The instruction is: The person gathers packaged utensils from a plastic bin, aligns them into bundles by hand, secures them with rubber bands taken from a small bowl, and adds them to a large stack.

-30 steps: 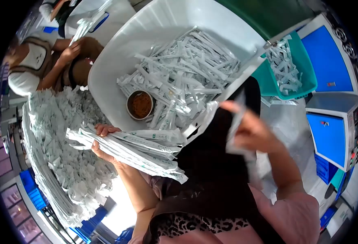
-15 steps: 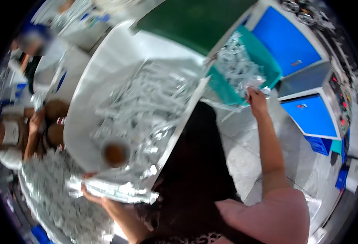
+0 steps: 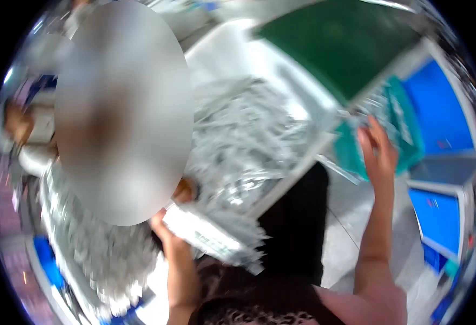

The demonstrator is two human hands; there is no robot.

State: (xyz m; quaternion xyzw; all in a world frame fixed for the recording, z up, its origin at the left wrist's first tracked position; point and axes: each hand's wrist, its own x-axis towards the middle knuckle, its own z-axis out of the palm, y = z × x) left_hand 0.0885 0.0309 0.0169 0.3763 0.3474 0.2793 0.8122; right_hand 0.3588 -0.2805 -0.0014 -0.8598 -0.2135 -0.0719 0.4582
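My left hand (image 3: 168,230) grips a bundle of clear plastic-wrapped strips (image 3: 213,233), held at the near corner of a large white tub. The wrapping shines, and faint green print shows on it. My right hand (image 3: 379,151) is raised at a teal bin (image 3: 351,154), fingers apart and nothing visible between them. Similar clear packets (image 3: 376,103) lie inside that bin, partly behind my fingers. In the white tub (image 3: 221,51) a loose heap of clear strips (image 3: 248,141) spreads out. Motion blur softens the small details.
A dark green board (image 3: 335,43) covers the tub's far side. Blue-fronted cabinets (image 3: 441,111) stand at the right. A big sack of shiny packets (image 3: 102,254) is at the lower left. A blurred oval hides much of the upper left, where part of another person shows.
The view has swung, shifting the tub and bins rightward. My right hand has come off the packets in the teal bin and its fingers have spread. My left hand still holds the bundle, now tilted more.
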